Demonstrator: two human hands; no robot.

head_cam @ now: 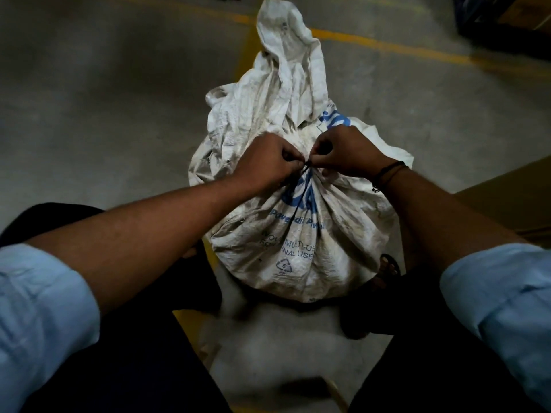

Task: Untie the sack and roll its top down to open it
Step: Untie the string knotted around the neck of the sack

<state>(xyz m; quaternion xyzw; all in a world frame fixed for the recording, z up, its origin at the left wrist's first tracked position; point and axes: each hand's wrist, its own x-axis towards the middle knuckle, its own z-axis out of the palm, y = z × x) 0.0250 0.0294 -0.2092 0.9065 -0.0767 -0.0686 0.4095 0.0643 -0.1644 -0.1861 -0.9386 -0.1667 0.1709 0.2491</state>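
A dirty white woven sack (301, 242) with blue print stands on the concrete floor between my legs. Its neck is gathered and bound by a thin black tie (307, 166). The loose top of the sack (286, 73) flops away from me beyond the knot. My left hand (265, 165) pinches the tie from the left, fingers closed on it. From the right, my right hand (346, 153) pinches the same knot. A loose end of the tie hangs down over the blue print.
Grey concrete floor (104, 99) with yellow painted lines (387, 44) surrounds the sack. A brown cardboard box (512, 198) lies at the right. A dark crate or pallet (507, 22) sits at the far top right. My sandalled foot (387, 269) rests beside the sack.
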